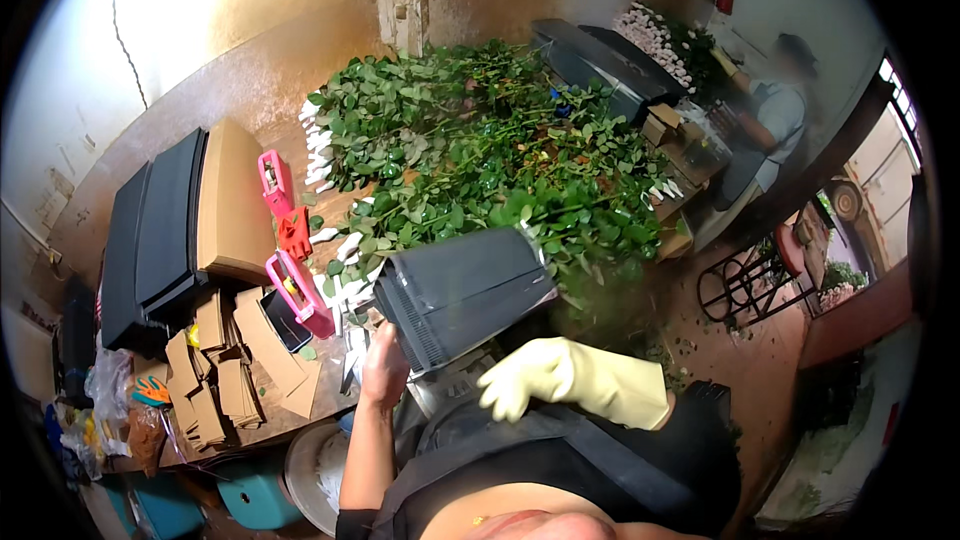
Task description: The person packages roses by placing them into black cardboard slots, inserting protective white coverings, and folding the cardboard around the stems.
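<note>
My bare left hand (pixel 385 365) grips the near left end of a rose bunch wrapped in dark corrugated sheet (pixel 469 292), with leafy green stems at its right end. My right hand (pixel 525 379), in a pale yellow rubber glove, is held just below the wrap, apart from it, fingers spread a little and nothing seen in them. Beyond lies a large pile of leafy rose stems (pixel 450 135) on the wooden table, some with white-wrapped ends. Two pink tape dispensers (pixel 301 296) stand left of the wrap, with a red glove (pixel 294 232) between them.
Dark corrugated sheets (pixel 169 221) and brown cardboard (pixel 236 202) stand at the left, near cut cardboard pieces (pixel 217 382) and a phone (pixel 285 321). A co-worker (pixel 780 120) stands at the far right by pale pink roses (pixel 652 41). Teal bins (pixel 259 495) sit below.
</note>
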Motion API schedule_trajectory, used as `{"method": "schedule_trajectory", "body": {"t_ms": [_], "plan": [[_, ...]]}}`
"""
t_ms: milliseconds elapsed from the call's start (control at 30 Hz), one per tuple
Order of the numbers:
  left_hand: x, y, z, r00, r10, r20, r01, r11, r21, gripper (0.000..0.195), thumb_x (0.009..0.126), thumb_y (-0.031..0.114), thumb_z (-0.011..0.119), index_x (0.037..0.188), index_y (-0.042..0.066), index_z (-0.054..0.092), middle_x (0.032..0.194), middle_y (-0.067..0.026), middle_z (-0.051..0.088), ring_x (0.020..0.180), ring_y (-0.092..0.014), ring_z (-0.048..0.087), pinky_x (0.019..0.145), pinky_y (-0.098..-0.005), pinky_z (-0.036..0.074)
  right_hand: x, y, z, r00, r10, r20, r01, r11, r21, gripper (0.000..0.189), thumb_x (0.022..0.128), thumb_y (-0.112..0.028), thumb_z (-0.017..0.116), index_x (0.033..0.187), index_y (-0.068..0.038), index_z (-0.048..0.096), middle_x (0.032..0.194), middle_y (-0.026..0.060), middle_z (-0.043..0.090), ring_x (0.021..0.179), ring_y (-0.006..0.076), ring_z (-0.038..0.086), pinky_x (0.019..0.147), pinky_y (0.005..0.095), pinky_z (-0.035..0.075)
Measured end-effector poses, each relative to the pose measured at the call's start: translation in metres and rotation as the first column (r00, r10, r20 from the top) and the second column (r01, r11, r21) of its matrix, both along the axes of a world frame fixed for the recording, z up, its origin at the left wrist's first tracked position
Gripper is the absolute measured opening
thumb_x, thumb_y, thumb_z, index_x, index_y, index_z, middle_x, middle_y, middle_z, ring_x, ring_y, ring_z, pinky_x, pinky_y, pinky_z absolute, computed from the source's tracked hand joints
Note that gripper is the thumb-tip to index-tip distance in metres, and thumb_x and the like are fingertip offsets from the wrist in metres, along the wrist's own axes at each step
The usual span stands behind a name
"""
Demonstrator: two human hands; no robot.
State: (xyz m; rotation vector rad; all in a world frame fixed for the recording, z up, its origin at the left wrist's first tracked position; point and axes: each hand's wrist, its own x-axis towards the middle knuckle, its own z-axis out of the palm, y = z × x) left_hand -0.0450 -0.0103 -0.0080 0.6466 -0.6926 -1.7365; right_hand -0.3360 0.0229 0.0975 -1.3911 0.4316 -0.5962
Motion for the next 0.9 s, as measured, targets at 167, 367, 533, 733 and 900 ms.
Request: {"method": "schedule_trajectory", "body": {"t_ms": [167, 367, 533, 733, 900], "plan": [[-0.046, 0.007, 0.086, 0.966, -0.166, 0.199, 0.229, 0.904, -0.361, 0.079, 0.093, 0.004, 0.056, 0.164, -0.002, 0.021, 0.165, -0.016, 0.035, 0.154, -0.027, 0.034, 0.124, -0.0408, 0.028, -0.045, 0.04, -0.05, 0.418, -0.873, 0.253, 0.09, 0.317, 0.944, 0.106, 0.092, -0.087, 0.025, 0.163, -0.008, 0.026, 0.146, 0.0264, 0.056, 0.113, 0.0391, 0.07, 0.1, 0.0609, 0.054], [-0.111, 0.015, 0.172, 0.756, 0.162, 0.635, 0.565, 0.328, -0.757, 0.09, 0.077, -0.007, 0.047, 0.163, -0.006, 0.02, 0.167, -0.0291, 0.028, 0.154, -0.038, 0.035, 0.124, -0.0395, 0.029, -0.109, 0.063, -0.054, 0.398, -0.839, 0.371, 0.347, 0.512, 0.785, 0.101, 0.091, -0.083, 0.025, 0.162, -0.011, 0.03, 0.149, 0.0213, 0.052, 0.118, 0.0352, 0.063, 0.098, 0.0572, 0.051], [-0.139, 0.007, 0.148, 0.852, -0.122, 0.509, 0.513, 0.388, -0.766, 0.078, 0.082, -0.01, 0.04, 0.16, -0.009, 0.03, 0.164, -0.0263, 0.036, 0.153, -0.034, 0.038, 0.124, -0.0398, 0.028, -0.13, 0.095, -0.065, 0.323, -0.889, 0.326, 0.472, 0.45, 0.758, 0.091, 0.095, -0.073, 0.029, 0.162, -0.012, 0.031, 0.153, 0.0177, 0.048, 0.126, 0.0319, 0.056, 0.105, 0.0543, 0.044], [-0.198, 0.013, 0.105, 0.698, -0.443, 0.563, 0.709, 0.537, -0.457, 0.09, 0.083, -0.015, 0.035, 0.167, 0.0, 0.007, 0.172, -0.0217, 0.019, 0.16, -0.026, 0.019, 0.128, -0.035, 0.014, -0.143, 0.107, -0.083, 0.281, -0.927, 0.247, 0.592, 0.37, 0.716, 0.079, 0.1, -0.062, 0.035, 0.162, -0.012, 0.033, 0.159, 0.0133, 0.043, 0.137, 0.028, 0.047, 0.114, 0.0508, 0.036], [-0.24, 0.041, 0.044, 0.551, -0.635, 0.542, 0.832, 0.47, -0.295, 0.081, 0.101, -0.006, 0.041, 0.168, 0.006, -0.004, 0.174, -0.0164, 0.01, 0.16, -0.024, 0.012, 0.127, -0.0344, 0.013, -0.151, 0.118, -0.09, 0.292, -0.949, 0.123, 0.786, 0.311, 0.534, 0.07, 0.104, -0.053, 0.039, 0.161, -0.013, 0.035, 0.163, 0.0097, 0.038, 0.145, 0.0246, 0.039, 0.121, 0.0479, 0.029]]}}
